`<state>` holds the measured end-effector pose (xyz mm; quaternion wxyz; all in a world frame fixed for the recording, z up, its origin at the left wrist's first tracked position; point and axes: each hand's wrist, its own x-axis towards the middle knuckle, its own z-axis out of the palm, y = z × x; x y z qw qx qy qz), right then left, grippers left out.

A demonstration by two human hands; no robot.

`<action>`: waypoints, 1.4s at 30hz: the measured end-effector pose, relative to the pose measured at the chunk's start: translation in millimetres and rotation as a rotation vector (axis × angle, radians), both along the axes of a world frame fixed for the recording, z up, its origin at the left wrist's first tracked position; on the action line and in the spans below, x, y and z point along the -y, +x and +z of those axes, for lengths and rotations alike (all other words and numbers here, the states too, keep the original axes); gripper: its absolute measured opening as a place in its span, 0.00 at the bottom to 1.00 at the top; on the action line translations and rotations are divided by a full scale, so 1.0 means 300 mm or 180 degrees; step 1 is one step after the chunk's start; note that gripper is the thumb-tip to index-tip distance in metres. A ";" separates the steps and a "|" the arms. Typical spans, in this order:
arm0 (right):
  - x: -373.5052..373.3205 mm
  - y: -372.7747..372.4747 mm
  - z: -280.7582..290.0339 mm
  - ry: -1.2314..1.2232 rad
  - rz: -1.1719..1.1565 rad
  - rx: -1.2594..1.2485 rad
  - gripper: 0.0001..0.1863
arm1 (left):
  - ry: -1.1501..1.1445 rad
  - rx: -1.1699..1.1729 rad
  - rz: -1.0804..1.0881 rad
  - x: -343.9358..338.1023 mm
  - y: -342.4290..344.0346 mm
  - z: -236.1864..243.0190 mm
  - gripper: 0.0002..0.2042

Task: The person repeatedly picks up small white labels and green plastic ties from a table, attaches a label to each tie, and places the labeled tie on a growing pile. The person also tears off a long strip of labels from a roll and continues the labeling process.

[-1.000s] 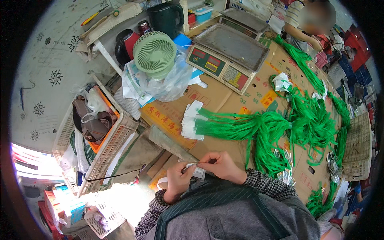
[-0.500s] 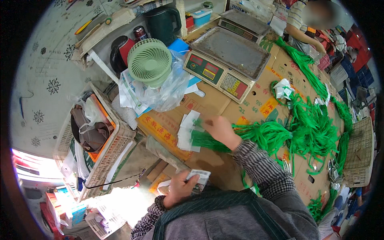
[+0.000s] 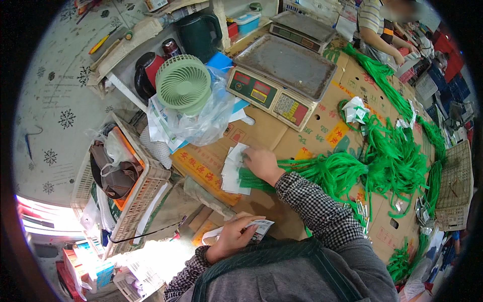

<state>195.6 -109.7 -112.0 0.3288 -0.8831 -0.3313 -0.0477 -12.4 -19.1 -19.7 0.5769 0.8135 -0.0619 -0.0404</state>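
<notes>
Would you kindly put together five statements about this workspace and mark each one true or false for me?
1. The pale green fan stands to the left of the front weighing scale. True.
2. The left hand holds a small printed label. True.
3. The right hand is on the front weighing scale. False: it is beside the white tags, at the tagged end of a bundle of green mesh strands.
4. The brown bag lies among the green mesh strands. False: it sits in the plastic crate on the left.
5. A second person is at the upper right of the view. True.
</notes>
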 end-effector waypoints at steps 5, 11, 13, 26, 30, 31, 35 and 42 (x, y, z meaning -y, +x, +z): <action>0.050 0.015 0.055 0.0582 -0.0042 -0.1001 0.08 | 0.0226 -0.0114 0.0686 -0.022 -0.012 0.042 0.11; 0.118 -0.006 0.162 0.2067 0.0119 -0.2589 0.08 | -0.0412 -0.0287 0.1388 -0.064 -0.054 -0.075 0.06; 0.137 -0.051 0.285 0.2176 0.0062 -0.2933 0.08 | -0.0256 -0.0106 0.1575 -0.064 -0.029 -0.039 0.10; 0.310 -0.281 0.422 0.0952 0.1320 -0.1791 0.07 | 0.0399 -0.0799 0.0177 -0.099 0.121 0.226 0.11; 0.318 -0.297 0.412 0.1076 0.1325 -0.1893 0.07 | 0.0431 -0.0972 0.0044 -0.089 0.137 0.232 0.09; 0.319 -0.296 0.413 0.1060 0.1313 -0.1930 0.07 | 0.0417 -0.1003 0.0039 -0.087 0.139 0.232 0.08; 0.322 -0.296 0.412 0.1064 0.1318 -0.1947 0.07 | 0.0174 -0.1120 0.0072 -0.091 0.140 0.211 0.09; 0.318 -0.293 0.403 0.1121 0.1350 -0.1979 0.07 | 0.0163 -0.1096 0.0079 -0.091 0.146 0.206 0.09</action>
